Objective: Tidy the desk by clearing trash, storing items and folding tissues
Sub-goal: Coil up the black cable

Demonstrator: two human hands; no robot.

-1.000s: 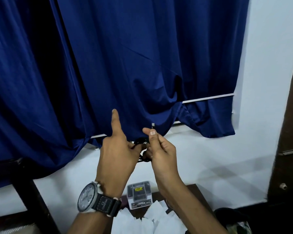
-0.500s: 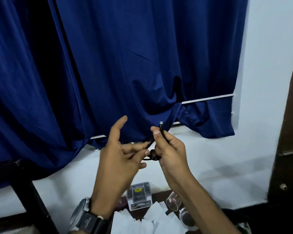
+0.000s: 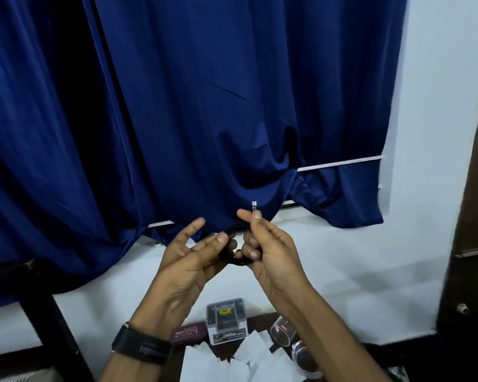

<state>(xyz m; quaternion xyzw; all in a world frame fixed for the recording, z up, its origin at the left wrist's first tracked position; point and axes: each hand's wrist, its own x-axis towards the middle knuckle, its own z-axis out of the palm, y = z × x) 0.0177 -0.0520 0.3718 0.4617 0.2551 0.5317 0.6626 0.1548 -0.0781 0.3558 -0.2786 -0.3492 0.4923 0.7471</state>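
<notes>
While we hold both hands up before the smooth blue curtain, our left hand faces palm inward, forefinger lifted, its thumb and lower fingers pinching a small round coil of thin black cable. Our right hand curls its lower fingers round the coil's other side and pinches the cable's end; the little metal plug stands upright just above thumb and forefinger. White tissues lie below.

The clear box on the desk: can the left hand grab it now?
Probably not yet: the left hand is busy holding the black cable above the clear box; nothing blocks the path.
</notes>
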